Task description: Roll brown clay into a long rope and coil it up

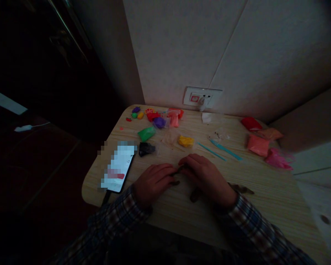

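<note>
My left hand (pixel 156 183) is over the near middle of the table, its fingers bent and closed on a thin, dark brown piece of modelling clay (pixel 175 182). My right hand (pixel 206 178) faces it, fingertips curled in on the same clay, so the two hands almost meet. Dim light leaves the clay's exact shape unclear. Another brown lump (pixel 194 195) lies on the wood beneath my right palm, partly hidden. A flattened brown strip (pixel 241 188) extends past my right wrist. Beyond my hands are a yellow clay packet (pixel 185 141) and a black one (pixel 146 149).
A lit phone (pixel 118 167) with a cable rests at the left table edge. Blue modelling tools (pixel 225 150) lie right of centre. Several clay packets (pixel 258 144) are at the right; green clay (pixel 146 134) and small fruit-like figures (pixel 136 109) at back left. A wall socket (pixel 202 97) holds a plug.
</note>
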A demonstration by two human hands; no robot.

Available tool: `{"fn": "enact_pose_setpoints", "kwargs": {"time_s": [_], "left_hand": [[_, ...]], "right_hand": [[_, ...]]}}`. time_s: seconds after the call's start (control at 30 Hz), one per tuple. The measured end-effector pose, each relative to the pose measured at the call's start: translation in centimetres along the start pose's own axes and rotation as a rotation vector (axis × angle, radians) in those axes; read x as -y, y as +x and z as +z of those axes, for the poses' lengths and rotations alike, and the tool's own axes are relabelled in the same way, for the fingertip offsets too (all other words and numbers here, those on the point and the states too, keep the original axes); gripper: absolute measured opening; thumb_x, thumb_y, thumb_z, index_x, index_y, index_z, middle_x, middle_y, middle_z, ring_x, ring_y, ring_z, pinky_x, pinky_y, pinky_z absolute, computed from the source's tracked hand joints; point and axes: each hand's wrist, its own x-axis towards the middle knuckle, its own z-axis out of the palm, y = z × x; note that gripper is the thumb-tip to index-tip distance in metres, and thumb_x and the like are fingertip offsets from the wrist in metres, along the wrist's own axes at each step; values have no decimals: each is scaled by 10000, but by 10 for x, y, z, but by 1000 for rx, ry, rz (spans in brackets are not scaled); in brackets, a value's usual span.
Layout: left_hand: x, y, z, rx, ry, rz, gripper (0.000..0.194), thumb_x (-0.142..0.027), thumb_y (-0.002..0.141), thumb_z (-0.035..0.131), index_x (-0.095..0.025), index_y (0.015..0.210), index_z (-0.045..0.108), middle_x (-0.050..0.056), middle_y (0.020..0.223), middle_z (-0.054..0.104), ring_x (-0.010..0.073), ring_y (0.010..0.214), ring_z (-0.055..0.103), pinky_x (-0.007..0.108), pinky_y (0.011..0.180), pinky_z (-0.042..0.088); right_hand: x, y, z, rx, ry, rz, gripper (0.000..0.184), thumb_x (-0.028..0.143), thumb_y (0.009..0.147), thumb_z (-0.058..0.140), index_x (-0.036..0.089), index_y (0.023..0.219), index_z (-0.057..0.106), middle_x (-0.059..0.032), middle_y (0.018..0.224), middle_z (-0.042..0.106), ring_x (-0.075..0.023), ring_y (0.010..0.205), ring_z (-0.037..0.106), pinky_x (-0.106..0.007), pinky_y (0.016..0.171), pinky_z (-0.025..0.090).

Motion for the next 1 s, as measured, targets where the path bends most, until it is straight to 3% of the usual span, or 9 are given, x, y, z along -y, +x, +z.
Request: {"fn": "enact_pose_setpoints", "kwargs": {"time_s": [0.33,0.63,0.8,1.0], "left_hand": [[5,-2,0,35,3,110,173,-167,882,475,-147,900,645,42,970,705,165,995,599,286,813,521],[-1,2,5,35,26,8,106,-162,841,544,-153,825,649,47,807,661,145,836,593,274,737,517],[-3,3,6,38,46,-26,108,-182,839,549,-162,802,648,35,785,648,141,809,585,275,724,510],[-4,4,8,37,45,-52,116,-210,835,558,-153,774,639,34,773,645,142,781,576,278,706,505]], "right_hand": [[1,9,7,-21,-147,-47,45,203,841,570,163,843,589,-39,826,614,-193,782,542,-302,704,378],[7,6,10,-71,-307,-83,111,239,849,560,162,771,578,-42,776,604,-197,734,533,-312,688,344],[4,-2,4,-46,-189,-37,118,235,843,569,181,948,575,-38,879,622,-201,842,548,-310,770,356],[5,-7,3,-50,-285,12,67,225,839,567,176,794,570,-32,774,599,-202,760,537,-317,729,355]]}}
